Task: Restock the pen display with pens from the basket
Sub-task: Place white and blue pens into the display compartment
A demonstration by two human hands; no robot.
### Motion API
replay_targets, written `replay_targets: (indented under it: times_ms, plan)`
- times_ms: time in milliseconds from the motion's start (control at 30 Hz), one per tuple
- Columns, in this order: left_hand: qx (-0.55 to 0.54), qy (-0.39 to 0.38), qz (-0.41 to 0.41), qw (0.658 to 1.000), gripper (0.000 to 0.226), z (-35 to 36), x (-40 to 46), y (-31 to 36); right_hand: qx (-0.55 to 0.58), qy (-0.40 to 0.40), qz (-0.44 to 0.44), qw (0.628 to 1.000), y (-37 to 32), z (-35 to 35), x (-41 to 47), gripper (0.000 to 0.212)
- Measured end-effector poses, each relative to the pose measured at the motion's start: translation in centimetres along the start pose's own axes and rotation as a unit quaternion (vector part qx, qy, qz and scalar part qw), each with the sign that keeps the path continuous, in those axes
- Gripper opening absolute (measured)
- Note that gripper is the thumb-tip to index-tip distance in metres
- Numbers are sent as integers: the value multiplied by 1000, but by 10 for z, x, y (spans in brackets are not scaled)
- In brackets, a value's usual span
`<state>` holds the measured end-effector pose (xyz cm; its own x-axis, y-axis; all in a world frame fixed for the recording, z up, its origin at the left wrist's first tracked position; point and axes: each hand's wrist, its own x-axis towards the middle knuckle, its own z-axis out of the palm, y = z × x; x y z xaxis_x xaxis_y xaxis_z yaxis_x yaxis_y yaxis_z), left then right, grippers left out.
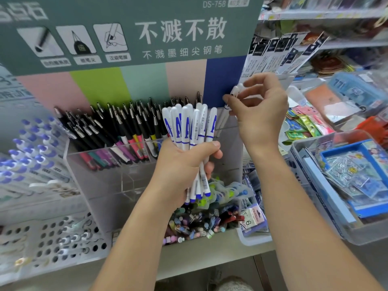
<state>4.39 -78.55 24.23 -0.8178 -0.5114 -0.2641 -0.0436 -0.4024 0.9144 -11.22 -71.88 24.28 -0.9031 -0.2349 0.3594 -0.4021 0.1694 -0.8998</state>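
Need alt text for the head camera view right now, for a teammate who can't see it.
A person's left hand grips a bundle of white pens with blue caps upright before a clear acrylic pen display, while the right hand pinches a couple more white pens above its right compartment. Black-capped pens fill the left compartment.

Both bare forearms reach up and forward from the bottom edge. The left hand [184, 164] is at centre, back toward the camera, fingers and thumb curled in a tight grip round a bundle of pens [190, 131]; the thumb lies across the front of the barrels. The right hand [258, 110] is higher and to the right, wrist bent, thumb and fingertips pinching a few pens [233, 95] near their caps, the other fingers loosely spread.
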Motion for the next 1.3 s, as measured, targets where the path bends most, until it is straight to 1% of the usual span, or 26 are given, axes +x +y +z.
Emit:
replay_targets:
  times_ms: [67, 133, 233, 300, 333, 367, 400, 433, 500, 567, 633, 700, 800, 900, 1000, 1033, 1100, 1133, 1167, 1200, 1300]
  plan:
    - [-22, -8, -16, 1000, 21, -1, -2, -1, -28, 5, -1, 1000, 3, 2, 2, 28]
    - [-30, -16, -29, 999, 15, -2, -4, -1, -43, 3, 4, 999, 4, 2, 3, 24]
    - [-30, -16, -41, 999, 9, 0, -5, -2, -36, 9, 8, 999, 0, -4, -2, 19]
    - [-31, -12, -45, 998, 8, 2, -5, -2, -26, 24, 28, 999, -5, -11, -13, 22]
    - [-30, -9, -46, 998, 8, 3, -4, -2, -15, 22, 51, 998, -9, -15, -20, 28]
    - [-28, -7, -46, 999, 8, 5, -4, -2, 2, 4, 86, 996, -14, -19, -27, 36]
    - [-25, -6, -46, 999, 8, 6, -4, -3, 22, -37, 125, 991, -19, -23, -34, 41]
    - [-20, -8, -47, 999, 8, 7, -3, -3, 45, -90, 167, 981, -25, -26, -41, 40]
    - [-8, -20, -48, 999, 6, 9, -2, -3, 121, -183, 239, 946, -32, -30, -51, 26]
    - [-13, -27, -49, 998, 4, 11, -1, -3, 182, -218, 273, 919, -32, -31, -54, 19]
    - [-22, -22, -48, 998, 3, 13, -1, -3, 211, -223, 295, 905, -31, -30, -52, 21]
    - [-31, -11, -40, 999, 4, 16, -2, -3, 235, -213, 298, 900, -29, -31, -47, 16]
    - [-69, -4, -32, 997, 10, 18, -1, 0, 221, -183, 235, 929, -31, -36, -37, 6]
    - [-74, 7, -31, 997, 15, 18, 0, 4, 245, -158, 205, 934, -39, -36, -30, 8]
    - [-39, 29, -17, 999, 7, 17, 1, 2, 255, -129, 166, 944, -46, -39, -21, 10]
    - [-21, 38, -12, 999, 6, 16, 1, 0, 275, -102, 153, 944, -48, -42, -15, 10]
    - [15, 51, 2, 999, 5, 12, 0, -5, 322, -19, 123, 938, -47, -51, -3, 12]
    - [22, 55, 6, 998, 7, 11, 0, -7, 332, 22, 109, 937, -45, -54, 3, 12]
    - [20, 57, 9, 998, 8, 10, 0, -8, 327, 46, 99, 939, -40, -54, 8, 12]
    - [12, 59, 9, 998, 8, 10, -1, -8, 308, 49, 99, 945, -33, -51, 11, 12]
    - [-12, 55, 2, 998, 10, 12, -1, -6, 206, -2, 118, 971, -11, -30, 12, 13]
